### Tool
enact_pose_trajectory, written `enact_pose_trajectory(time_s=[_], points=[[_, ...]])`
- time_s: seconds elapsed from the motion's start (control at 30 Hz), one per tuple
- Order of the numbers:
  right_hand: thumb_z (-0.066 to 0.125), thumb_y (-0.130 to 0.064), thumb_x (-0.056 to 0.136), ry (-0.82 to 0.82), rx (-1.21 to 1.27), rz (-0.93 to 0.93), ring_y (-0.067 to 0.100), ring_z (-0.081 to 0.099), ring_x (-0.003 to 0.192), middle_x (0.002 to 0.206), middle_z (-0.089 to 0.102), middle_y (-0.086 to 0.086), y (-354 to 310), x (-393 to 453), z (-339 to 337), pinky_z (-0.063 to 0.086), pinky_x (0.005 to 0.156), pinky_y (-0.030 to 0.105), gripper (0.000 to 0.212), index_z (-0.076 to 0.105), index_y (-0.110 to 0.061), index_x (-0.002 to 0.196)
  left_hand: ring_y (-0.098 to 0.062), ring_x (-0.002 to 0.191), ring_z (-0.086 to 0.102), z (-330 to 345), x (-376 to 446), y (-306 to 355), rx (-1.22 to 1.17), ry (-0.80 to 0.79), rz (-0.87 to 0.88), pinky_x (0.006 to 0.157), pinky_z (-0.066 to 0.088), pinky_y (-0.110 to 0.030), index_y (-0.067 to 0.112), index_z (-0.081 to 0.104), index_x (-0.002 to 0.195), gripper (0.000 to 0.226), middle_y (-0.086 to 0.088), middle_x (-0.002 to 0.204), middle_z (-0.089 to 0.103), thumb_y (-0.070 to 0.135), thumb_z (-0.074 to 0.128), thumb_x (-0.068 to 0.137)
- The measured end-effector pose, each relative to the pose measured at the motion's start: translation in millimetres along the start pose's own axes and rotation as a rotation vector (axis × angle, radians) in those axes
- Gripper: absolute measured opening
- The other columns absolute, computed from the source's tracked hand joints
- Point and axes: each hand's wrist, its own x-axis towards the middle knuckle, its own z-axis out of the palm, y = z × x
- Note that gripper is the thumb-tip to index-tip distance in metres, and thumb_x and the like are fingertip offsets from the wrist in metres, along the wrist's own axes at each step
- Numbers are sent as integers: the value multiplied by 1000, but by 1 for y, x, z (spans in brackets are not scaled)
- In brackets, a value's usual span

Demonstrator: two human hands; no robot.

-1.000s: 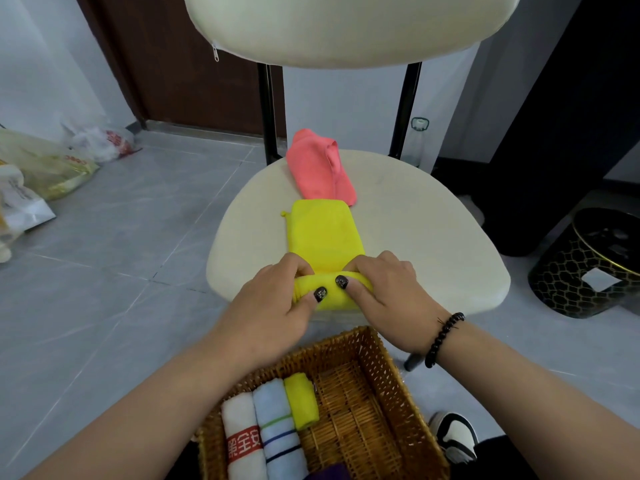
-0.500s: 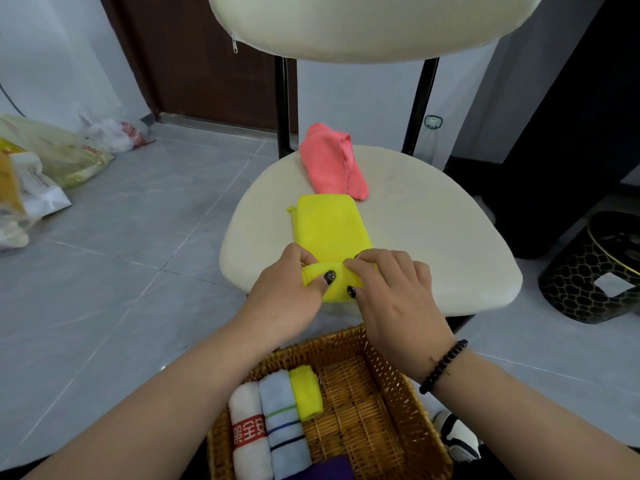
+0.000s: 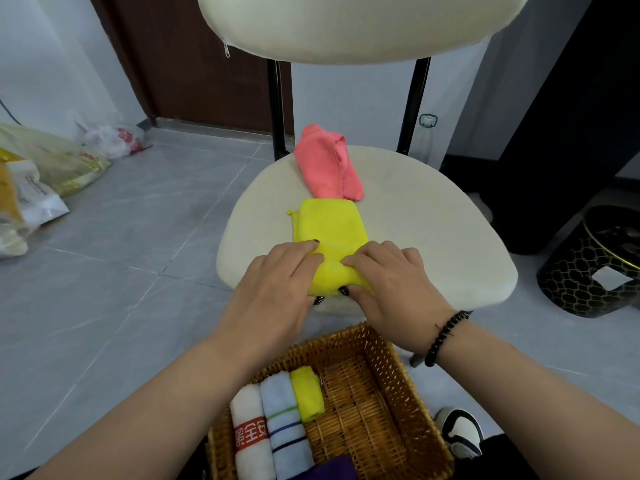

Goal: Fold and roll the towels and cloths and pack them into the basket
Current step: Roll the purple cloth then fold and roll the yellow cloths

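Note:
A yellow cloth lies folded into a strip on the cream chair seat, its near end rolled up. My left hand and my right hand grip that roll from both sides, fingers over the top and thumbs under the near edge. Behind it lies a loosely folded pink cloth. The wicker basket sits below the chair's front edge and holds a white rolled towel, a light blue striped roll and a small yellow roll.
The chair's cream backrest looms above on black posts. Plastic bags lie on the grey tiled floor at the left. A black and gold stool stands at the right. A shoe shows beside the basket.
The roll has grown and moved away from me along the yellow strip. Both hands have shifted over the top of it, fingers now covering it. The camera has tilted slightly.

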Motion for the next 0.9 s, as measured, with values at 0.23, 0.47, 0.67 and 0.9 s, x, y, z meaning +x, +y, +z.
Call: enact_pose_trajectory(time_s=[0.23,0.47,0.67,0.9], points=[[29,-41,99,-141,149,93,13,30,93,99,48,-6,4,7,-11,20,83,34,34,56,-24,110,-18,102,54,-3,0,-1,-105,-37,36,83,43,-31,18,45,132,47,0,117,61,31,42,87],[31,-30,86,62,56,-45,21,42,91,106,52,2,-5,4,-8,31,76,37,42,54,-18,119,-16,102,40,-11,10,0,-271,-68,-92,88,33,-33,26,41,129,31,12,96,38,31,37,99],[56,-28,77,78,-45,-117,30,56,93,113,57,8,-7,3,2,48,71,40,46,51,-11,120,-15,91,49,-8,25,-7,-441,-93,-206,76,34,-29,19,52,121,27,4,93,56,30,41,99],[43,-38,81,-62,-34,-114,27,57,83,102,60,6,8,25,5,50,64,38,46,59,-10,114,-17,84,54,-5,36,-6,-393,-36,-321,73,40,-30,24,49,116,30,5,91,50,43,33,98]])
